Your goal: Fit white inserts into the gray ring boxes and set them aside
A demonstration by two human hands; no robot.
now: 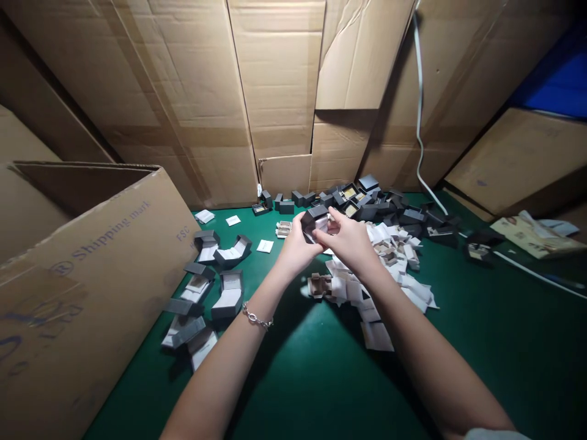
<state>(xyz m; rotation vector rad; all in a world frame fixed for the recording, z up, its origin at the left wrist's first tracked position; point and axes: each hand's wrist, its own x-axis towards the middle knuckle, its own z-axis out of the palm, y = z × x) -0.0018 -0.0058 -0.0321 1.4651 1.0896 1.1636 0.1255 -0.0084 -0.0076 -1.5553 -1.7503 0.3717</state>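
Observation:
My left hand [296,247] is closed around a small dark grey jewelry box [314,213], held up over the middle of the table. A whitish insert [321,224] shows at the box's opening. My right hand [349,239] pinches this insert between thumb and fingers, close against the box; the fingertips partly hide it. Below and right of my hands lies a heap of folded white card inserts [408,287]. To the left, several open grey boxes with white linings [229,290] lie in a loose group.
Many dark box parts [367,211], some with yellowish insides, are piled at the back right of the green table [293,391]. A large carton [105,263] stands at left. Small white cards [265,245] lie near the middle. A white cable [419,104] runs down the cardboard wall [279,79].

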